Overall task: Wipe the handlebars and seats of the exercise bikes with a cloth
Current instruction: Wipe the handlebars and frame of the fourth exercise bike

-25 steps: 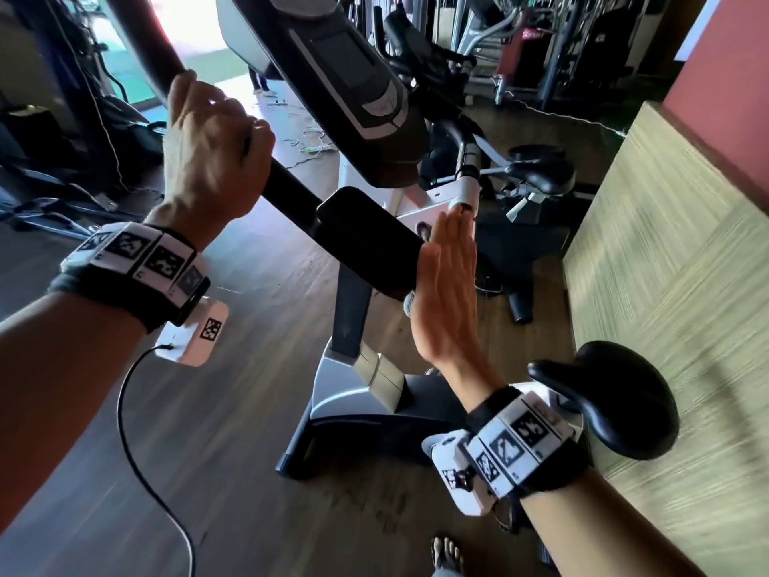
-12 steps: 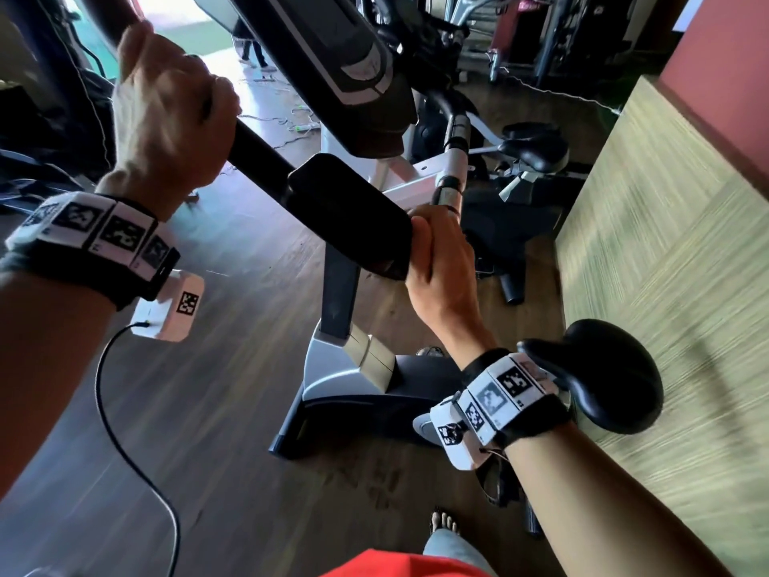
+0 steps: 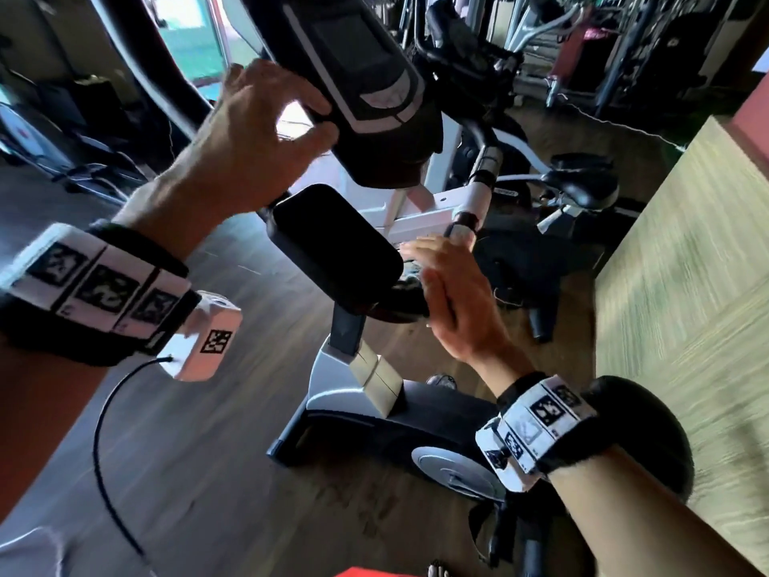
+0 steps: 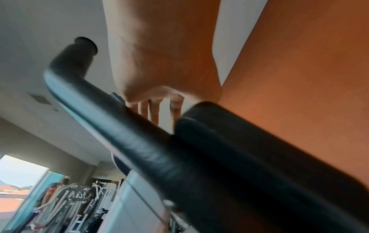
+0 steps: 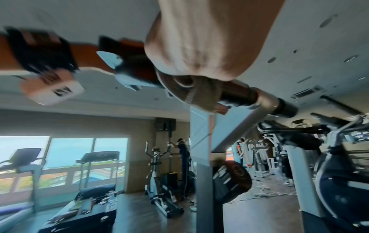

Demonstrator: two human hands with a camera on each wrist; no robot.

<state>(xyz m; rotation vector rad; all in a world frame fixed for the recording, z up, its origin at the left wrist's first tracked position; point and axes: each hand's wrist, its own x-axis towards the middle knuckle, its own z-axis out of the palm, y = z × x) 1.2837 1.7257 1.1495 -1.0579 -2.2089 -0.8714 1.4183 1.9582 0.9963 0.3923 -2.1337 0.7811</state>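
The exercise bike [image 3: 353,393] stands on the wooden floor beside a panelled wall. The left hand [image 3: 258,139] is raised beside the lower edge of the console [image 3: 366,77], above the left handlebar [image 4: 129,138]. Its grip is slack: the fingers are loosely curved and hold nothing, and in the left wrist view they hang past the bar without wrapping it.

The right hand [image 3: 457,301] lies flat against the right handlebar [image 5: 265,100], just beside the black arm pad [image 3: 333,247]. Its grip is not closed, with the fingers straight and together. The cloth [image 5: 191,91], tan in colour, sits between the palm and the bar. It appears to be wrapped partly round the tube, though blur limits certainty.

The black seat [image 3: 649,435] is partly hidden behind the right wrist.
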